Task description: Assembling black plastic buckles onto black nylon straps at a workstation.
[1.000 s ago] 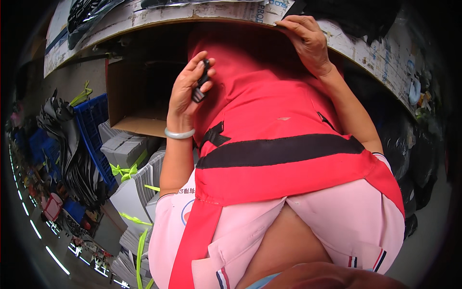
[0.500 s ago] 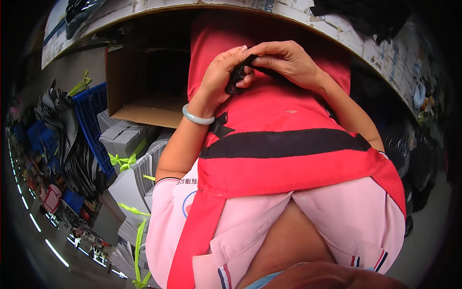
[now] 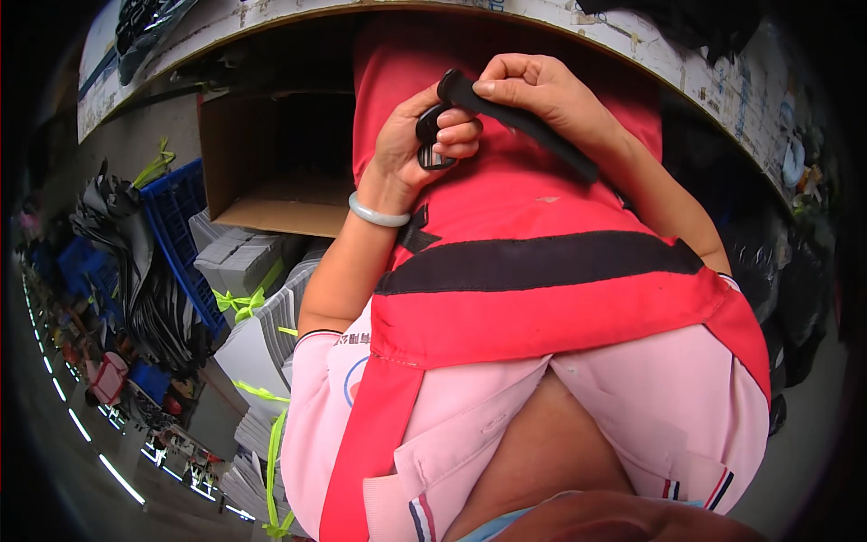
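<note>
My left hand [image 3: 408,144], with a pale bangle [image 3: 377,213] at its wrist, is closed around the folded end of a black strap [image 3: 537,129]. Glossy black curved parts show between its fingers, too hidden to name. Thumb and finger of my right hand [image 3: 553,95] pinch the strap close to its bent upper end. From there its flat tail slants down to the right, loose, over my red apron [image 3: 506,212]. Both hands are held above my lap, close to each other.
A worn, pale tabletop [image 3: 262,25] curves across the far side, with black items on it. To the left stand an open cardboard box [image 3: 271,215], a blue crate [image 3: 181,239] and stacks of grey sheets [image 3: 244,262] with green ties. Dark plastic bags [image 3: 795,289] lie at the right.
The strap now shows at length, its tail extending down to the right. My right hand has moved slightly up, and my left hand has turned, showing the glossy black parts.
</note>
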A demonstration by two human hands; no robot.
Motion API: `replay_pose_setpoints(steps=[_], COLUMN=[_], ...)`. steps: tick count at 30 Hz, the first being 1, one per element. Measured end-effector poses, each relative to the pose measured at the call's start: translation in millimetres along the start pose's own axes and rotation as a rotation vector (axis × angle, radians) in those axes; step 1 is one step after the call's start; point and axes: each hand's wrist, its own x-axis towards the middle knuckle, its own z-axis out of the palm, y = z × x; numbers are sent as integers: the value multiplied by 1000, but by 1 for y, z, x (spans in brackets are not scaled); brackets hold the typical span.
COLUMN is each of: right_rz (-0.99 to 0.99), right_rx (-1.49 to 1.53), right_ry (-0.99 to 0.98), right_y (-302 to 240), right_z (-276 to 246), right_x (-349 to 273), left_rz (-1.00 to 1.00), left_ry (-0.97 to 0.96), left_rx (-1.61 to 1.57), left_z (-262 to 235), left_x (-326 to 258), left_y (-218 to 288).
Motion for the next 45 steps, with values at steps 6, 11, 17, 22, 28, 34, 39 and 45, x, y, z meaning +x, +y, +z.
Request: replay_pose_setpoints(steps=[6,11,17,22,28,34,39,45], right_rz=[113,54,63,-45,-71,-517,-187,70], right_rx=[88,24,33,-22,-85,-252,-333,-314], right_ry=[-60,-12,-9,64,136,326,272,232], right_y=[-9,-13,-11,2,11,1,-14,-12], right_z=[-1,0,3,-1,-11,3,-1,-3], right_x=[-3,-7,-3,3,14,-2,-6,-1], left_rz=[-32,-22,-15,96,407,548,741,835], left_ry=[-5,-55,-14,202,434,460,441,457], left_rx=[-63,-130,-100,332,487,699,878,1068], left_z=[1,-4,-2,-6,17,15,18,19], left_x=[3,4,4,9,13,15,21,19], left_y=[-4,-3,-5,-4,-11,-8,-8,-15])
